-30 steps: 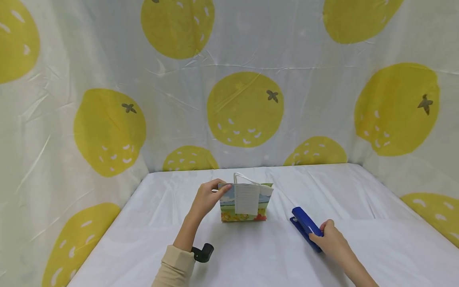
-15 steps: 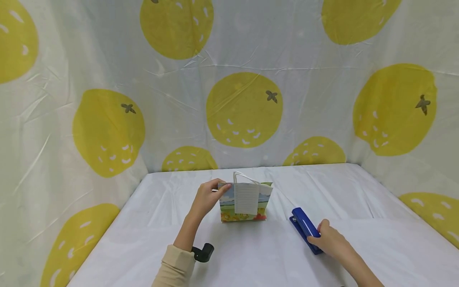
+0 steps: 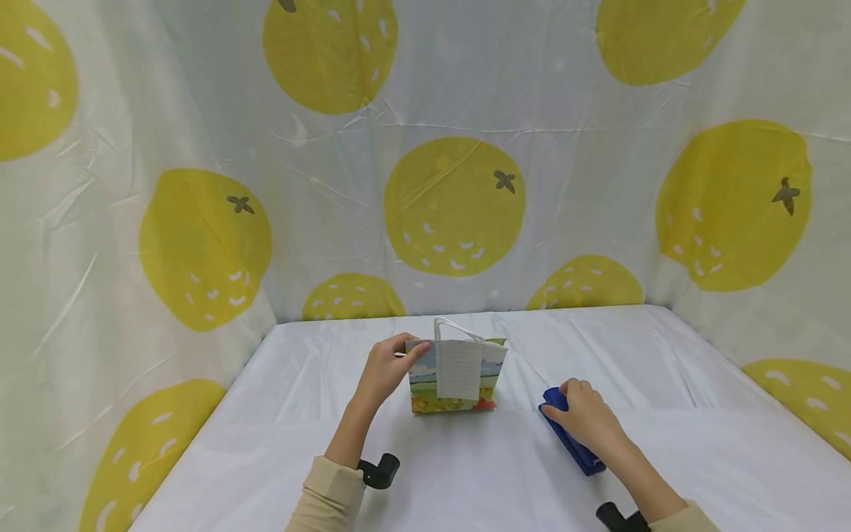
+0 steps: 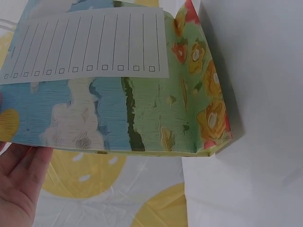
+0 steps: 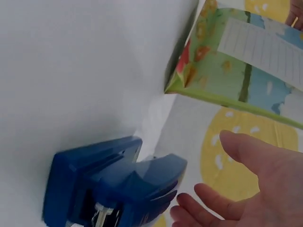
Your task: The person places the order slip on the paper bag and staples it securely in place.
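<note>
A small paper gift bag with a painted landscape and flowers stands upright on the white-covered table. My left hand pinches its upper left edge, thumb on the near side. Over the bag's front hangs a white lined sheet with checkboxes, and a white cord handle loops above the rim. To the right lies a blue stapler, partly covered by my right hand in the head view. In the right wrist view, thumb and fingers are spread apart at one end of the stapler.
A white cloth covers the table. Behind and at both sides hang pale curtains printed with big yellow fruit. Black wrist cameras sit on both forearms.
My right hand has let go of the stapler's near end and moved forward along it, its fingers spread. The left hand keeps its hold on the gift bag, which stays in place.
</note>
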Motion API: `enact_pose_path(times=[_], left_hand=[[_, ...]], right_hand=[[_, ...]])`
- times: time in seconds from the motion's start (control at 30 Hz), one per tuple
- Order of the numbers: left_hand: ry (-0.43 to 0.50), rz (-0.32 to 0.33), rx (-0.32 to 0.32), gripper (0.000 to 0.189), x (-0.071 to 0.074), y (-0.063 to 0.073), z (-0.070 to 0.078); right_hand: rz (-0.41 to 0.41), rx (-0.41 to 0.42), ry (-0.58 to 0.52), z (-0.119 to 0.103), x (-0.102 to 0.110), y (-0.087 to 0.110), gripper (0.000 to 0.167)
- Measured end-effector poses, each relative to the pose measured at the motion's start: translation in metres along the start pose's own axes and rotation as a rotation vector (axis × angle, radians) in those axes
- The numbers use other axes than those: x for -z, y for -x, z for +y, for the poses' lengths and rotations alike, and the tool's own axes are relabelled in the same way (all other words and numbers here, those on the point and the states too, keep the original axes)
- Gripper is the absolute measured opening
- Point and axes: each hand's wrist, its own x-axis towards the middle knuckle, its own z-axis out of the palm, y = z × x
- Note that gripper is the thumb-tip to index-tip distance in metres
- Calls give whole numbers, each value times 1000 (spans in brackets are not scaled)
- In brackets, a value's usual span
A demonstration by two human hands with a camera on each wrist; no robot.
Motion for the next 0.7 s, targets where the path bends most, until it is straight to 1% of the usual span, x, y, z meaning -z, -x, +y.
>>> enact_pose_path(times=[0.07, 0.2, 0.27, 0.37, 0.53, 0.7], left_hand=[[2, 5, -2, 23, 0, 0, 0], [12, 11, 3, 25, -2, -1, 1], [16, 16, 8, 27, -2, 0, 0], [18, 25, 19, 28, -3, 0, 0], [12, 32, 34, 29, -4, -1, -2], [19, 61, 23, 30, -5, -2, -3]], right_hand=[[-6, 20, -25, -7, -4, -5, 47], [-35, 60, -114, -23, -13, -15, 47], [-37, 89, -154, -30, -18, -21, 46], [-36, 110, -208, -38, -27, -30, 43], [-36, 92, -291, -46, -39, -40, 39], [-46, 70, -366, -50, -49, -45, 33]])
